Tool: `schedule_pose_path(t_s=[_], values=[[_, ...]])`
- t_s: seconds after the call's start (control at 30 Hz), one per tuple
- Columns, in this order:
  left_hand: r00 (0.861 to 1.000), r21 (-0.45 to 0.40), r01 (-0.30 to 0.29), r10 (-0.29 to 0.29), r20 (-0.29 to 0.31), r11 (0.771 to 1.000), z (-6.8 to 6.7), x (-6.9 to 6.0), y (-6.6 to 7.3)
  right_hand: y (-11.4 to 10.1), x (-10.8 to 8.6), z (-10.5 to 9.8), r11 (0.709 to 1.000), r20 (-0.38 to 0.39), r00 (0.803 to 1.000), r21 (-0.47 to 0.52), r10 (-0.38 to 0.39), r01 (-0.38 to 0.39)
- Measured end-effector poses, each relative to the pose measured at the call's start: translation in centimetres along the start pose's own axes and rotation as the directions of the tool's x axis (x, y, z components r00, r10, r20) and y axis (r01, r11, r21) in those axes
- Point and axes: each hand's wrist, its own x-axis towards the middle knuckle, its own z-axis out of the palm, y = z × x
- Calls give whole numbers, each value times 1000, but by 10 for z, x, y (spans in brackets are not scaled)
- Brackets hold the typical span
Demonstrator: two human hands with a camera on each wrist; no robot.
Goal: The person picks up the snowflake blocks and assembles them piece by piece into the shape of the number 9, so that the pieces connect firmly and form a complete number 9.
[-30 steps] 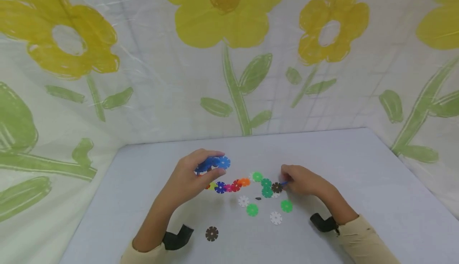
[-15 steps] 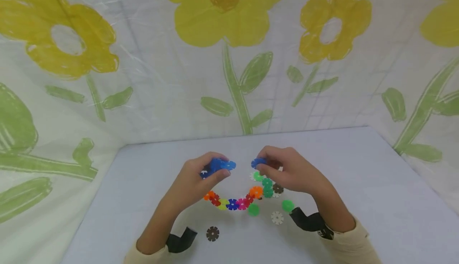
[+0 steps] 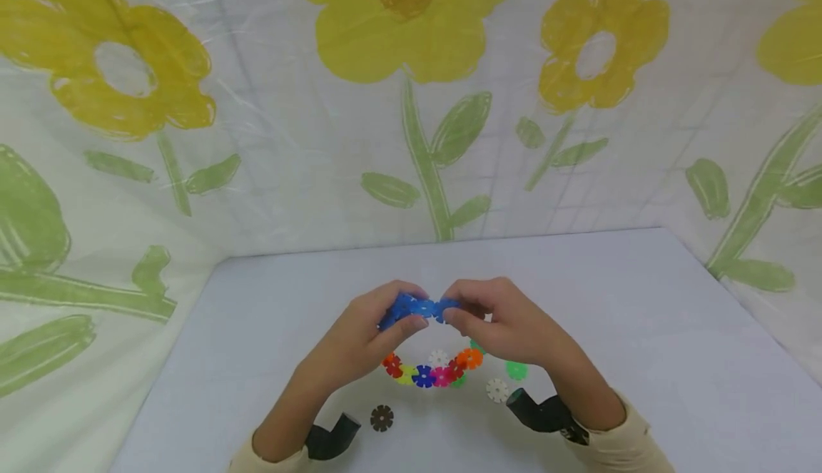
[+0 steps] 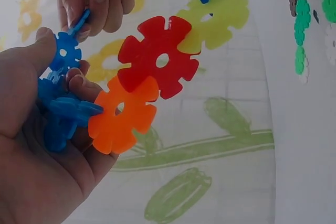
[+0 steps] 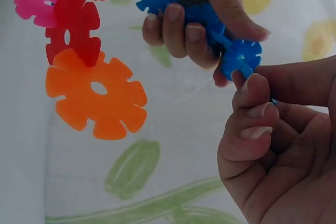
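My left hand grips a cluster of joined blue notched discs. A chain hangs from that cluster: an orange disc, a red one, a yellow one, then blue, pink, red and a last orange disc. Between thumb and fingers, my right hand pinches one blue disc, mostly hidden, against the edge of the cluster's end disc. Both hands are raised above the table, fingertips close together.
On the white table lie a brown disc, a white disc and a green disc. Joined green discs lie there too. A flower-printed sheet stands behind.
My right hand has lifted a blue disc from the table's right side and brought it left to the cluster. My left hand has shifted slightly right, and the chain hangs lower.
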Motion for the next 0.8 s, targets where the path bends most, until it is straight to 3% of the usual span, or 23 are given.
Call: schedule_pose_path(t_s=[0.3, 0.5, 0.63, 0.8], values=[[999, 36, 4, -5, 46, 999, -1, -1, 2, -6, 0, 4, 993, -50, 994, -65, 94, -97], [998, 7, 26, -27, 56, 1000, 4, -1, 2, -5, -1, 3, 999, -61, 998, -33, 32, -34], [997, 17, -1, 0, 77, 1000, 11, 1, 0, -2, -4, 2, 999, -45, 998, -8, 45, -46], [999, 14, -13, 12, 34, 1000, 8, 0, 2, 3, -2, 5, 999, -46, 999, 38, 16, -14]])
